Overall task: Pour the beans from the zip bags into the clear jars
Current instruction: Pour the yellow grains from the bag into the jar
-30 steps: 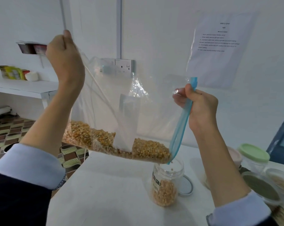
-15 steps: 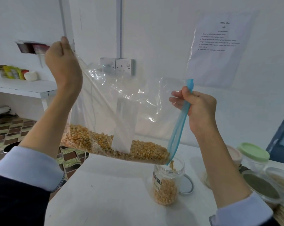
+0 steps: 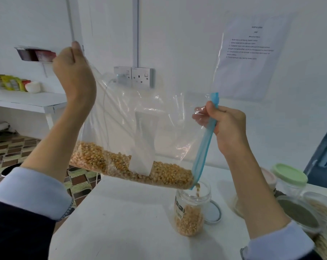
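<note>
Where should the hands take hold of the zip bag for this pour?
As shown: left hand pinches the zip bag's raised closed corner from above; right hand grips the blue zip strip sideways, so its low end funnels kernels into the jar.

Left hand (image 3: 72, 72) and right hand (image 3: 228, 128) bare; forearms bare; dark navy sleeves pushed up, light blue shirt cuffs showing underneath.

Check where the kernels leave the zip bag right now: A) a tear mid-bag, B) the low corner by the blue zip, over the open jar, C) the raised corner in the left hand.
B: kernels drop from the zip bag's low corner into the open jar.
</note>
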Action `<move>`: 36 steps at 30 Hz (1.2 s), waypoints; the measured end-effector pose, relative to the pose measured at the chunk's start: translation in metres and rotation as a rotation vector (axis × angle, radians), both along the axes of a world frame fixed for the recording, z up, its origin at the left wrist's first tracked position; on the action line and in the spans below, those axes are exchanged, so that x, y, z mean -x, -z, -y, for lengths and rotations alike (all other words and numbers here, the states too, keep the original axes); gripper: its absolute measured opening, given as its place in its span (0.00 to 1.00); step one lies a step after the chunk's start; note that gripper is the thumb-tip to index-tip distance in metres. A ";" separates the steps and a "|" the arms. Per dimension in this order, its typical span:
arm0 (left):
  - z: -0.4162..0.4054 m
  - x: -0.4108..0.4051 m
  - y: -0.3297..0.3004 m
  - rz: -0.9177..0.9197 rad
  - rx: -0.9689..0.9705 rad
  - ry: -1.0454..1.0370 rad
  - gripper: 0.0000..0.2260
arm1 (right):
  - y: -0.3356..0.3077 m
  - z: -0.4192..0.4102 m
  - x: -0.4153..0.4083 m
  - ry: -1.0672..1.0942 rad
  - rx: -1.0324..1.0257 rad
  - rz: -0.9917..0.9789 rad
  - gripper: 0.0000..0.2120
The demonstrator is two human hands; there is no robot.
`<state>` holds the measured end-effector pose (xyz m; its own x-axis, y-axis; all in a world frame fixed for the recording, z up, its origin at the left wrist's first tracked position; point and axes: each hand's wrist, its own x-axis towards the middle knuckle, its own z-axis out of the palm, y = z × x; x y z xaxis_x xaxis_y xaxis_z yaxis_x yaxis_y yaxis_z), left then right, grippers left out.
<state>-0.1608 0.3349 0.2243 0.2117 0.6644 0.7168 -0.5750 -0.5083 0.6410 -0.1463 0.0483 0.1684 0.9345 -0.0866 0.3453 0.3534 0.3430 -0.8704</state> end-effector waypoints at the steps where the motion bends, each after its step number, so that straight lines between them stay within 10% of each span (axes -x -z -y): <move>1: 0.000 0.000 -0.001 -0.002 0.001 -0.003 0.18 | 0.000 0.000 0.000 0.006 -0.005 0.000 0.09; 36: 0.013 -0.001 0.005 0.023 -0.047 0.055 0.17 | 0.011 -0.001 0.000 0.097 -0.039 -0.009 0.09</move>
